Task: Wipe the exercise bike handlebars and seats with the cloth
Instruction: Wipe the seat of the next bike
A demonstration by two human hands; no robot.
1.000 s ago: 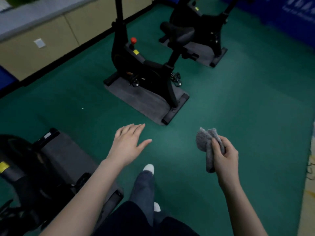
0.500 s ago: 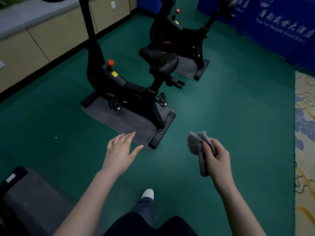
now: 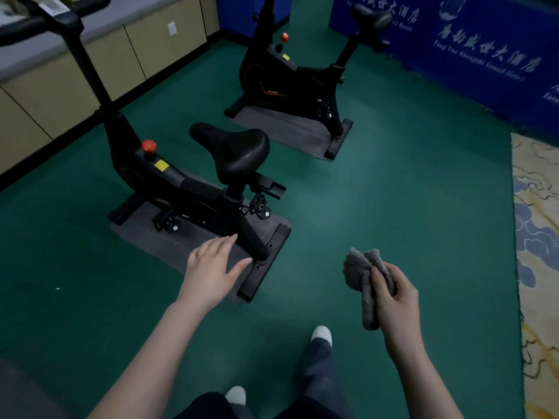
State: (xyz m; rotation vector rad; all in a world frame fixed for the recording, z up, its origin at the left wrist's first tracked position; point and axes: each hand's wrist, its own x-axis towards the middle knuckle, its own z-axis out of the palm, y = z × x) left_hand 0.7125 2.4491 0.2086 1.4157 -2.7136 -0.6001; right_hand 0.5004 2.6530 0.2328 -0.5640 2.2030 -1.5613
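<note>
My right hand point(image 3: 396, 297) grips the bunched cloth point(image 3: 360, 273); left hand point(image 3: 211, 267) spread, empty. Seat point(image 3: 239, 149) lies ahead-left of the cloth: I'd open the cloth flat, then wipe lengthwise.

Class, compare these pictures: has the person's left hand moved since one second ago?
Yes. The left hand has moved forward: it was short of the near bike's grey mat, and now overlaps it.

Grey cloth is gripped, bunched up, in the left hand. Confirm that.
Wrong hand. The head view shows the grey cloth gripped, bunched up, in the right hand. The left hand is open and holds nothing.
</note>
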